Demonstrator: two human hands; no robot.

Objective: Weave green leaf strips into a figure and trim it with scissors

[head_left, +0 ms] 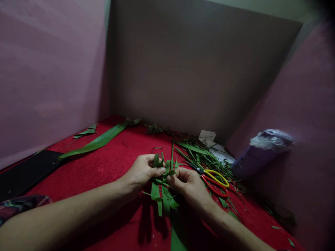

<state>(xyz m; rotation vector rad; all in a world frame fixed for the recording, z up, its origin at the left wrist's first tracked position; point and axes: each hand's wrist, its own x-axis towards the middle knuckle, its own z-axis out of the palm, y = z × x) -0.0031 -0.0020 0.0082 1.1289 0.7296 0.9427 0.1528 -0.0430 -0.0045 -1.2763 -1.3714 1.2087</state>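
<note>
- Left hand (138, 173): fingers pinch a bunch of leaf strips (165, 201), centre near, just above a red surface (110, 169).
- Right hand (190, 183): fingers pressed together at the bunch's right side, seemingly on one strip, though dim light blurs the grip.
- Scissors (201, 170) lie right, among cuttings (204, 158).
- A long leaf (98, 142) stretches across the left, its near end by a black panel (28, 170).
</note>
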